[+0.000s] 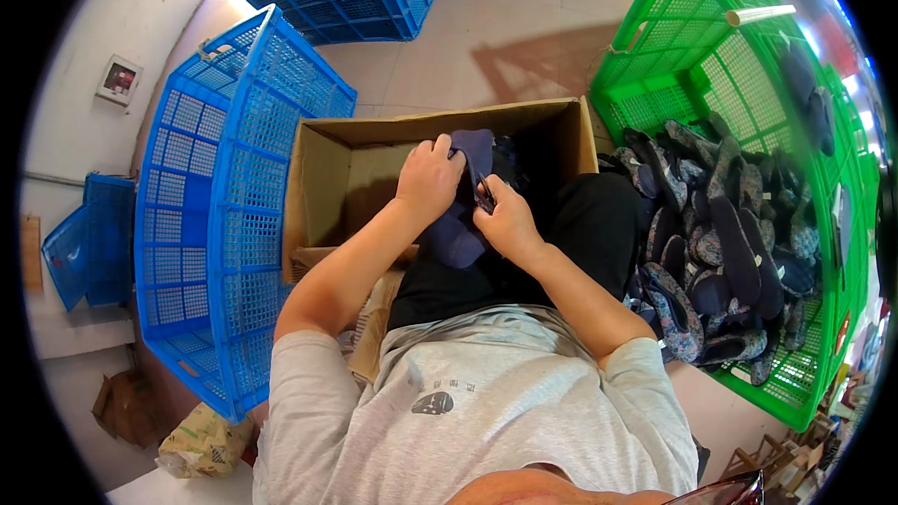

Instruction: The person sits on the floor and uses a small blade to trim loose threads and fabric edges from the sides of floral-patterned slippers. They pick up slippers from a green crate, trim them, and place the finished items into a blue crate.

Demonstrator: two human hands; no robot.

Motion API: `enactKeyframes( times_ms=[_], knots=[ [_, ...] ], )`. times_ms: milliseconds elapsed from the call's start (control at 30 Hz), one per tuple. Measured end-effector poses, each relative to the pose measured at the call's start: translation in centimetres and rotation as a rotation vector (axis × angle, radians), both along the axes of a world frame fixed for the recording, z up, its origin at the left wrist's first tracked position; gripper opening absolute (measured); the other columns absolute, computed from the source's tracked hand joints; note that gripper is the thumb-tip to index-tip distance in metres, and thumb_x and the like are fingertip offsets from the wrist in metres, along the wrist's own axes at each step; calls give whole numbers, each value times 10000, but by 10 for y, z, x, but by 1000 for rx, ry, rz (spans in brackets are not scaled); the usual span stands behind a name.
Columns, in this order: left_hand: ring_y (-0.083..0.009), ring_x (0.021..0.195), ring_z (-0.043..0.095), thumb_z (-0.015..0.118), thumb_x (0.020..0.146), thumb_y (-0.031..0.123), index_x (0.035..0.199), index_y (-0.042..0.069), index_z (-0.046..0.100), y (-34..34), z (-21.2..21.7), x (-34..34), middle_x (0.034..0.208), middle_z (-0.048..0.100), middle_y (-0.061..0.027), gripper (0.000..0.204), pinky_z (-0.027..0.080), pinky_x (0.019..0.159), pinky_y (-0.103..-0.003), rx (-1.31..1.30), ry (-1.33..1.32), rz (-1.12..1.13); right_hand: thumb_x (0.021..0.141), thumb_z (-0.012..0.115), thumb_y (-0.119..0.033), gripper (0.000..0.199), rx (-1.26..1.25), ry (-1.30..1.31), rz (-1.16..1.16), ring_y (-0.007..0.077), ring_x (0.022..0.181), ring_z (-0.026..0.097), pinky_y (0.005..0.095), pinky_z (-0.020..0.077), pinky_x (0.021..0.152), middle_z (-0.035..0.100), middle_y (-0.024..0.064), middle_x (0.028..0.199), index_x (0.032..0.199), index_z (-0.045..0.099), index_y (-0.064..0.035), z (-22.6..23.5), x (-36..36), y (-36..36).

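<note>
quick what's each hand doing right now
left hand: closed on the dark blue shoe insole, gripping its upper end
right hand: closed on small scissors at the insole

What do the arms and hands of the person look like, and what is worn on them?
Both forearms are bare. Short grey T-shirt sleeves cover the upper arms. The left hand and right hand wear no gloves. No watch, ring or bracelet shows.
</note>
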State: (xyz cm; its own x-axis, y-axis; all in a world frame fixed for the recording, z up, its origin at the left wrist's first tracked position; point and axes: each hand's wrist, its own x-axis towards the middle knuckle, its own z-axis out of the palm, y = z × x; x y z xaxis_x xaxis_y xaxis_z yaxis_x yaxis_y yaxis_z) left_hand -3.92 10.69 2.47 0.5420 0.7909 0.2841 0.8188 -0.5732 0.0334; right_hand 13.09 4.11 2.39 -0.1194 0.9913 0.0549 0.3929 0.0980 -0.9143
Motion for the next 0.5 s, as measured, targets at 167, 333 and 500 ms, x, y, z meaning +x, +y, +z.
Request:
enactKeyframes(
  times_ms=[167, 333, 500],
  knots=[
    [-290, 835, 596, 620, 771, 139, 720, 83, 678, 41, -21, 4, 906, 566, -112, 94, 497, 725, -411, -39, 159, 55, 771, 608, -59, 213, -9, 20, -41, 355, 760, 572, 410, 470, 701, 585, 208, 817, 961, 531, -3, -7, -5, 10],
    [-295, 907, 661, 603, 819, 120, 732, 64, 678, 60, -33, 13, 955, 640, -131, 127, 529, 761, -409, -211, 293, 181, 771, 613, -63, 211, -70, 50, -61, 271, 678, 544, 368, 460, 662, 553, 165, 755, 957, 527, -9, -11, -9, 16],
    [-303, 953, 703, 624, 831, 130, 858, 45, 688, 67, -12, 22, 1005, 703, -140, 110, 561, 788, -392, -485, 455, 211, 768, 613, -59, 205, -97, 70, -76, 255, 660, 533, 361, 453, 645, 543, 144, 729, 946, 521, -15, -9, -4, 19]
  ],
)
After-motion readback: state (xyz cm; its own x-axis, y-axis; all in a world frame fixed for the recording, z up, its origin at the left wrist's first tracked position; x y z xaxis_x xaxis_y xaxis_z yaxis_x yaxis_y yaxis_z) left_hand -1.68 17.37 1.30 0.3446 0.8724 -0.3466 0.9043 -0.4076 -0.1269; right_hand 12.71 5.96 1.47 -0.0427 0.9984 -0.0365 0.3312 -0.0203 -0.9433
